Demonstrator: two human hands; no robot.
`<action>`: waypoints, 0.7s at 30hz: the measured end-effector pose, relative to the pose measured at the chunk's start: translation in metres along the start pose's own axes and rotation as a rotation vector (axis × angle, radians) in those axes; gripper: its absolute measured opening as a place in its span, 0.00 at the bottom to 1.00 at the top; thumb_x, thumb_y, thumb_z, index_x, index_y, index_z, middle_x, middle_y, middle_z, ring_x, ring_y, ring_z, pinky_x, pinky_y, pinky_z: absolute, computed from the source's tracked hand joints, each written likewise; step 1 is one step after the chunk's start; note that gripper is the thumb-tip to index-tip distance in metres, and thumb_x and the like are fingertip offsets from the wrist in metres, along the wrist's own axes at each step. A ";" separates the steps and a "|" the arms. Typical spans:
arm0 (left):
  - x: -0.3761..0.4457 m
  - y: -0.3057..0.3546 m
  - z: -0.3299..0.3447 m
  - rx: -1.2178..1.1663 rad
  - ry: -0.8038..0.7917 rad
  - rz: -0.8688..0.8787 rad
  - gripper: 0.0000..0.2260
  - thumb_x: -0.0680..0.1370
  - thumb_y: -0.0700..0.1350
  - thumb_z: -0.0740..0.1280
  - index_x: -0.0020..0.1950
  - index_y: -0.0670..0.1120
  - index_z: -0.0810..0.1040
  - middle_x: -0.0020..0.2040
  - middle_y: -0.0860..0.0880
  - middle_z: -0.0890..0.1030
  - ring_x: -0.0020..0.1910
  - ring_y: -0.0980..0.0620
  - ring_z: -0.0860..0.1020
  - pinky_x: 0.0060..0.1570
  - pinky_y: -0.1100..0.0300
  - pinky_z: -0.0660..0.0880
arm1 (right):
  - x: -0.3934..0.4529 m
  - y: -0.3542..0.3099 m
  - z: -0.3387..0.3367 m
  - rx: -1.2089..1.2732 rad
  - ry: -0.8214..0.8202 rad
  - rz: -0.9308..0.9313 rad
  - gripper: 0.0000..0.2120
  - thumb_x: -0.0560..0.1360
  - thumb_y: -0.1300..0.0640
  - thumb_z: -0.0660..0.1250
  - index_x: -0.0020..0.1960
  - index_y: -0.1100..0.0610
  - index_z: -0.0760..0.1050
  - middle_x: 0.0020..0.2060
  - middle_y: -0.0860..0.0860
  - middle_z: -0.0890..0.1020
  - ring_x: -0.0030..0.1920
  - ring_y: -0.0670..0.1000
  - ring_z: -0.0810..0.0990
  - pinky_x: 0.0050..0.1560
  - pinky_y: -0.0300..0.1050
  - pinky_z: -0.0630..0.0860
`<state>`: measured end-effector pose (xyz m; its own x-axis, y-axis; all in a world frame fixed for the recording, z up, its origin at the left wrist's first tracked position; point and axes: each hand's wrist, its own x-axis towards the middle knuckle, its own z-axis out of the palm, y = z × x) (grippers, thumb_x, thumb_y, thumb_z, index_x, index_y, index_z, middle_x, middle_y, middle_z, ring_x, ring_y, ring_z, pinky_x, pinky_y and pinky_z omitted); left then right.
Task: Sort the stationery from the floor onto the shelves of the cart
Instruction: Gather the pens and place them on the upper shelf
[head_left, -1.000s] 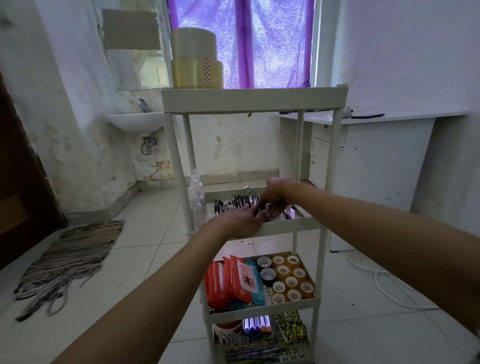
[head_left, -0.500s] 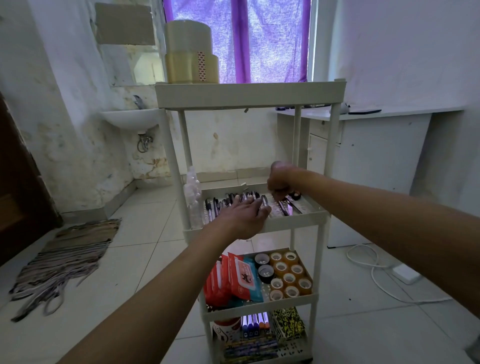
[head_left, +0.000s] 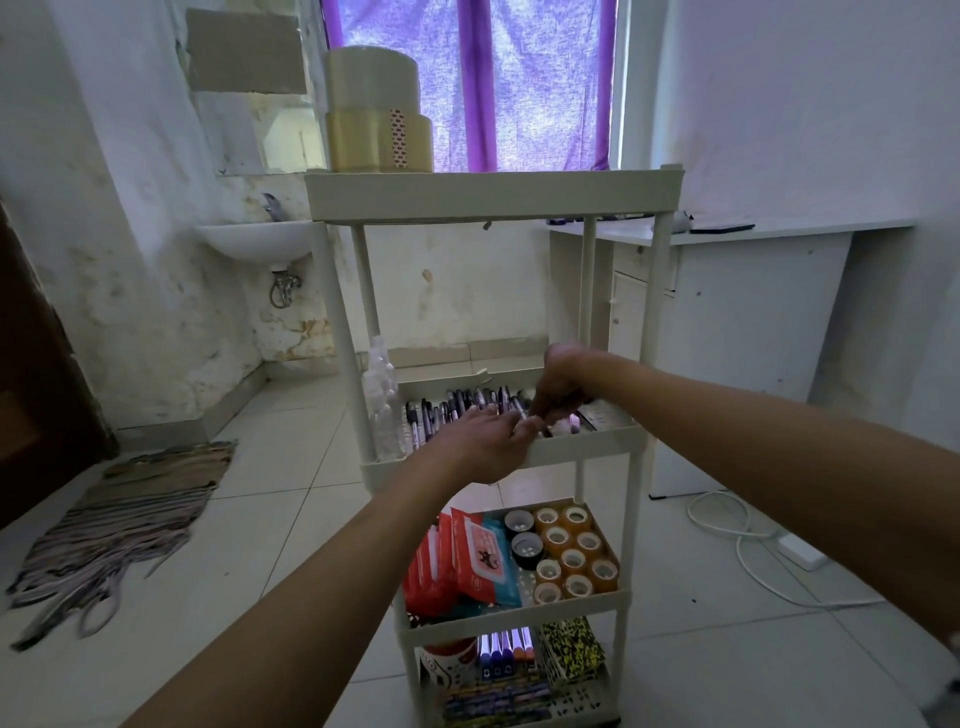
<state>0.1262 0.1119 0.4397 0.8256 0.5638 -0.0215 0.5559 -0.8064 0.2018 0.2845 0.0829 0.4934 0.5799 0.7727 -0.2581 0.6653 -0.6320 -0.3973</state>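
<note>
A white four-shelf cart (head_left: 592, 447) stands in front of me. Its second shelf holds a row of dark pens (head_left: 452, 408) and a clear bottle (head_left: 382, 410). My left hand (head_left: 480, 444) hovers palm down over that shelf's front rim, with its fingers curled around what looks like a pen. My right hand (head_left: 558, 387) reaches in from the right and pinches a pen (head_left: 521, 414) with its fingertips, right where the two hands meet. What lies under my left palm is hidden.
Large tape rolls (head_left: 376, 111) are stacked on the top shelf. Wipe packs (head_left: 462, 561) and small tape rolls (head_left: 571, 556) fill the third shelf, and markers (head_left: 506, 647) stand on the bottom one. A sink (head_left: 254, 239), a rug (head_left: 119, 514), a white desk (head_left: 753, 312) and a floor cable (head_left: 743, 545) surround the cart.
My right hand moved back from the right side of the pen shelf to meet my left hand's fingertips. The left hand stayed at the front rim.
</note>
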 end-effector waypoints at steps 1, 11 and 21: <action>0.000 0.001 0.000 0.004 0.000 -0.007 0.28 0.84 0.62 0.44 0.79 0.52 0.61 0.79 0.42 0.61 0.79 0.44 0.55 0.75 0.41 0.58 | 0.000 -0.001 0.002 0.040 -0.022 -0.007 0.09 0.75 0.63 0.73 0.39 0.61 0.75 0.23 0.51 0.80 0.22 0.45 0.79 0.30 0.36 0.78; -0.004 0.004 -0.002 0.037 -0.051 -0.105 0.36 0.78 0.71 0.40 0.82 0.54 0.44 0.82 0.46 0.47 0.81 0.41 0.43 0.77 0.37 0.47 | -0.005 -0.008 0.015 0.091 0.043 -0.084 0.08 0.77 0.60 0.70 0.43 0.62 0.74 0.32 0.54 0.76 0.28 0.47 0.76 0.20 0.34 0.72; -0.005 -0.005 0.006 0.080 0.072 -0.172 0.41 0.77 0.72 0.39 0.82 0.47 0.51 0.82 0.44 0.52 0.81 0.40 0.50 0.76 0.39 0.54 | -0.011 0.000 0.015 0.198 -0.073 -0.134 0.18 0.79 0.63 0.67 0.67 0.67 0.74 0.34 0.52 0.77 0.32 0.45 0.76 0.34 0.34 0.75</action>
<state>0.1203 0.1122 0.4325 0.7102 0.7037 0.0218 0.6967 -0.7069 0.1224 0.2710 0.0755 0.4833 0.4524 0.8557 -0.2511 0.6252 -0.5051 -0.5950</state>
